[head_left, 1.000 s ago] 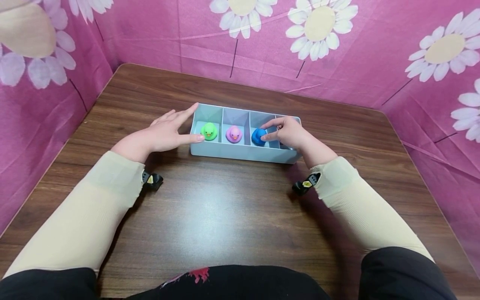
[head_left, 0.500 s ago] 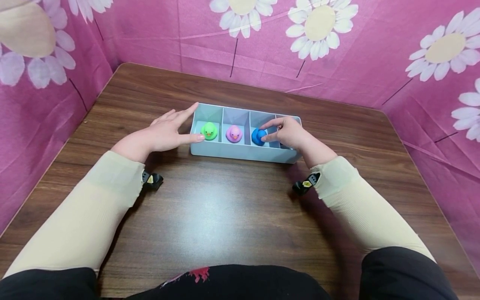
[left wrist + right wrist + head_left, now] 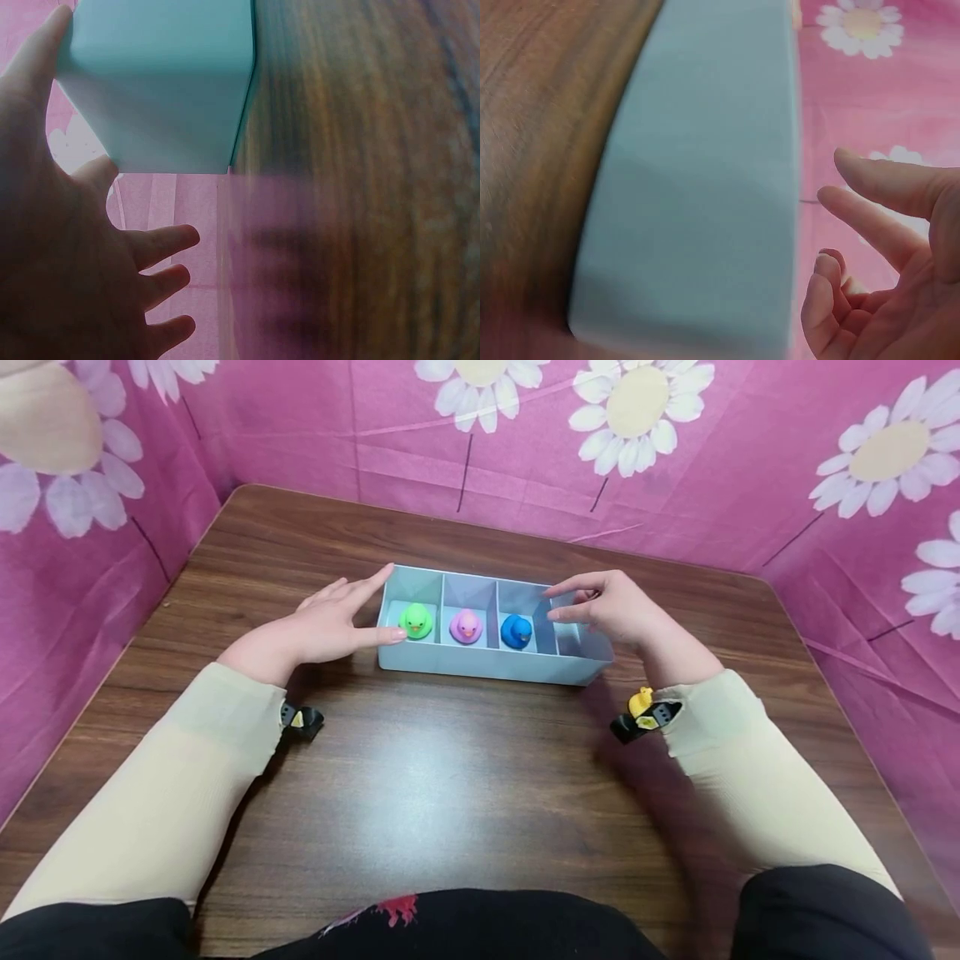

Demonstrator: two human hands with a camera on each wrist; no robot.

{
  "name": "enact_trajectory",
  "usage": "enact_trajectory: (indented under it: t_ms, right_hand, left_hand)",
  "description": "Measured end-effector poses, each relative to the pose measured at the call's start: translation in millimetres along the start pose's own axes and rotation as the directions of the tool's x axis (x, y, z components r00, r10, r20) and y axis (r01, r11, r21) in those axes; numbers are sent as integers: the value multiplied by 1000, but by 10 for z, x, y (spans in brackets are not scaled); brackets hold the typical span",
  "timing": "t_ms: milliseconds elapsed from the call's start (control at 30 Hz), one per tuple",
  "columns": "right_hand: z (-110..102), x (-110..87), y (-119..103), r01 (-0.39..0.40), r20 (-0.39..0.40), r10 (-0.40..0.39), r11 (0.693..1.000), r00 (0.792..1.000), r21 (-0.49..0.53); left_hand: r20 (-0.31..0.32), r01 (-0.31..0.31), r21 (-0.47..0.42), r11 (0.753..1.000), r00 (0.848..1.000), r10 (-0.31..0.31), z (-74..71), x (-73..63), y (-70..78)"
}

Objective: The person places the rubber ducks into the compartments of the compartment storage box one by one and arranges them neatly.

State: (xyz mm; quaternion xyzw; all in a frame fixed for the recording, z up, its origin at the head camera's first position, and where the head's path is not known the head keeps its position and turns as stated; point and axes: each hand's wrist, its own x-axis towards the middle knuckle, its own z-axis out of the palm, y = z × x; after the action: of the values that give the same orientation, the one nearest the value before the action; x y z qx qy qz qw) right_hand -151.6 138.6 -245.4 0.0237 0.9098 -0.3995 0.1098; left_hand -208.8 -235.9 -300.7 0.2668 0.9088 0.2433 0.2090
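Head view: one pale blue box (image 3: 487,663) sits on the wooden table (image 3: 450,760), with three partitions (image 3: 497,614) making four compartments. Three ducks stand upright in it, one each: a green duck (image 3: 416,622) in the leftmost, a pink duck (image 3: 466,626) next, a blue duck (image 3: 516,632) in the third. Outside, beside the right wrist camera (image 3: 645,722), a yellow toy (image 3: 641,700) shows in part; it looks like a fourth duck. The left hand (image 3: 322,625) grips nothing, its fingers spread, index tip at the box's far left corner and thumb over the near left rim. The right hand (image 3: 611,607) hovers at the fourth compartment, and whether it touches the partition I cannot tell. To work neatly here, I would judge it best to brace the box lightly with the left hand and bring the right fingers straight up, clear of the partitions, before moving sideways.

Left wrist view: two fingertips meet the box's end, while three fingers stretch free below.

Right wrist view: thumb and index reach out straight with nothing between them; the other fingers curl loosely. One side of the box fills the middle, hiding every duck.
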Motion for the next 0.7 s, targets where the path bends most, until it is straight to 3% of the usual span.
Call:
enact_trajectory:
  t_ms: [167,333,700]
  right_hand:
    - [-194,-221,95,22,-62,-20,999,998,33]
    - [-315,-465,387,-9,-106,16,998,994,66]
    - [-506,-957,1059,-106,-51,112,989,992,107]
  left_hand:
    - [1,-3,-2,1000,1000,3,11,4,4]
    - [9,-3,-7,1000,1000,4,18,15,27]
    - [1,-9,2,1000,1000,9,14,1,18]
